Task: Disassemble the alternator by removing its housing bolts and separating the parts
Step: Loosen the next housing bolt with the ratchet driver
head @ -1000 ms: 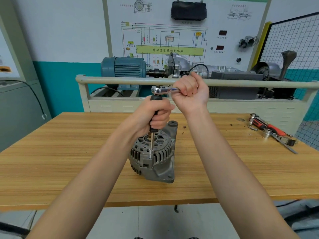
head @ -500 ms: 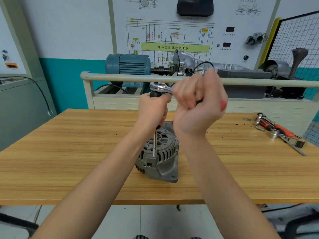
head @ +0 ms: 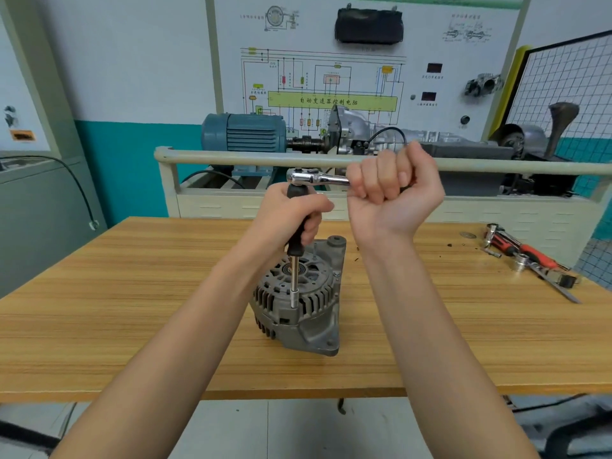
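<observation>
The alternator point(head: 299, 301) stands on edge near the middle of the frame, on the wooden bench point(head: 132, 309), its slotted face turned toward the person. A long driver point(head: 295, 256) runs down onto the housing at the lower part of that face, where I take a housing bolt to sit; the tip itself is too small to make out. A chrome ratchet point(head: 314, 177) is fitted to the top of the driver, lying level just under the pale rail across the upper middle of the frame.

The left hand point(head: 293, 215) is wrapped around the driver's black grip, holding it upright. The right hand point(head: 392, 190) is closed in a fist around the ratchet's handle, wrist turned up toward the camera.

Compared with a second ago, the right fist has swung: half a second back it had come in toward the person, and now it sits out to the right again with the handle pointing right. The left hand and the driver have kept their place on the same spot of the housing. That reads to me as one back-and-forth stroke of the ratchet, so the bolt is probably being worked loose but is not out; the housing halves are still together.

Spare tools point(head: 526, 256) with red handles lie at the right edge of the bench, well apart from the alternator.
</observation>
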A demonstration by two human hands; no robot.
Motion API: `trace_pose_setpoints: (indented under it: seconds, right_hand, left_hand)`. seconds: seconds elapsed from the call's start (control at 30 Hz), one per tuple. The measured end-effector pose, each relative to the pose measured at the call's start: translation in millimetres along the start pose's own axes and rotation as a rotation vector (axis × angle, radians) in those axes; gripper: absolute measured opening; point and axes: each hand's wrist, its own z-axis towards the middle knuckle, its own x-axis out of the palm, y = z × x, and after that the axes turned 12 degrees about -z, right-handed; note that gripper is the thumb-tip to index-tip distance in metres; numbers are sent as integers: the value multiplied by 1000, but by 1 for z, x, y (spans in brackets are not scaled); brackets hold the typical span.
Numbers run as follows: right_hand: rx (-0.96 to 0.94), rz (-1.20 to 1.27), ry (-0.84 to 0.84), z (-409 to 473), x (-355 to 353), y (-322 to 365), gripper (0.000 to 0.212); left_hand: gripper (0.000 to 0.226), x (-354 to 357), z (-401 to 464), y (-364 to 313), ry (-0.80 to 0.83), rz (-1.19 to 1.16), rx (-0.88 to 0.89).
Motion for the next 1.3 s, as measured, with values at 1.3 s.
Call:
trace_pose_setpoints:
  seconds: [1.3]
  right_hand:
    - [-146, -195, -7, -12, 15, -2, 56]
  left_hand:
    - [42, 12, 11, 4, -167, -4, 4]
